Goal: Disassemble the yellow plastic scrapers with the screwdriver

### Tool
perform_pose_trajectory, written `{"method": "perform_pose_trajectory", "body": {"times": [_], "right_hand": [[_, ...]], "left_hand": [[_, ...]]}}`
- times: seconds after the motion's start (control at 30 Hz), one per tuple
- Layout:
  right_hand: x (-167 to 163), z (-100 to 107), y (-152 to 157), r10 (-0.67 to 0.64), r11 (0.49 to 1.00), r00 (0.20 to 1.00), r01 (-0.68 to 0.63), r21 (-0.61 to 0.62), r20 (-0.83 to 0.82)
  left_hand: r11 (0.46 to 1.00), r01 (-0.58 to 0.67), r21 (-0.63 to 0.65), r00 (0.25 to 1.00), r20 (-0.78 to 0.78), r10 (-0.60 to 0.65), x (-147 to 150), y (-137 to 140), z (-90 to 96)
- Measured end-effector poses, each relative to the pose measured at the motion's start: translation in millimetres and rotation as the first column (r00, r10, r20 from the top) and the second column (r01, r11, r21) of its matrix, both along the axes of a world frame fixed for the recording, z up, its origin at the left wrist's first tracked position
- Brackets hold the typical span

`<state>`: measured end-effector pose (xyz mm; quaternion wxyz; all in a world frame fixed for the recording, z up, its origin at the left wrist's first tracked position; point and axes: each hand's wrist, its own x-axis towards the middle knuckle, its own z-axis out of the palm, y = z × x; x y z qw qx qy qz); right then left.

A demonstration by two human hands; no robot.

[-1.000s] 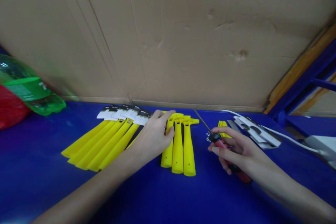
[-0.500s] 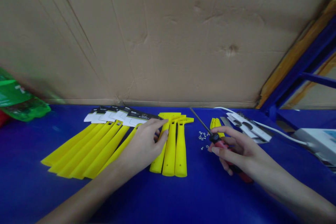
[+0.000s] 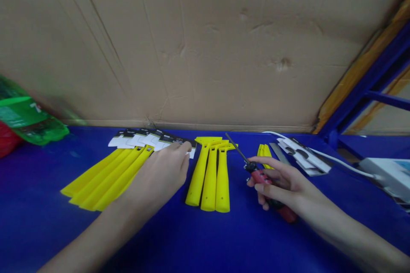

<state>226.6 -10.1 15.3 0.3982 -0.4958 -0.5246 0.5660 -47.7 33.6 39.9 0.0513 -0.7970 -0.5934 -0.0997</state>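
Note:
My right hand (image 3: 283,183) is wrapped around the red and black handle of a screwdriver (image 3: 259,175), its long thin shaft pointing up and left. My left hand (image 3: 168,168) is closed, fingertips pinched at the edge of a black-and-white card (image 3: 191,153); the palm and wrist hide what lies under them. Left of it, several flat yellow handles (image 3: 110,175) with such cards (image 3: 145,137) at their far ends lie fanned out. Between my hands, three yellow T-shaped handles (image 3: 209,179) lie side by side. Small screws (image 3: 247,179) show beside my right fingers, mostly hidden.
Small yellow parts (image 3: 264,152) and a grey metal strip (image 3: 279,152) lie behind my right hand. White cut cards (image 3: 297,155), a white cable (image 3: 342,166) and a white box (image 3: 386,172) are at right. A green bottle (image 3: 35,121) lies far left. Cardboard (image 3: 205,51) stands behind the blue table (image 3: 205,243).
My left hand has drawn left, off the T-shaped handles, and its fingers have closed at the card. My right hand has shifted slightly left with the screwdriver, covering most of the screws.

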Motion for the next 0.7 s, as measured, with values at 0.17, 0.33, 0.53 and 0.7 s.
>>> {"method": "perform_pose_trajectory", "body": {"times": [0.17,0.33,0.53,0.7], "right_hand": [[-8.2,8.6,-4.8,-0.049,0.999,0.999,0.049,0.009,-0.007],[-10.3,8.2,-6.5,-0.073,0.997,0.997,0.074,0.032,-0.014],[-9.4,12.8,-8.6,-0.111,0.993,0.994,0.111,0.032,-0.003],[-2.5,21.0,-6.6,-0.154,0.988,0.988,0.154,0.026,-0.017]], "left_hand": [[0.989,-0.145,-0.021,0.932,-0.34,0.129,-15.0,-5.4,12.5],[0.967,-0.237,-0.099,0.93,-0.31,0.196,-8.9,-4.1,11.3],[0.966,-0.259,0.008,0.926,-0.284,0.251,-4.9,-8.0,22.6],[0.963,-0.14,0.23,0.962,-0.198,0.187,1.2,-11.9,27.1]]}}
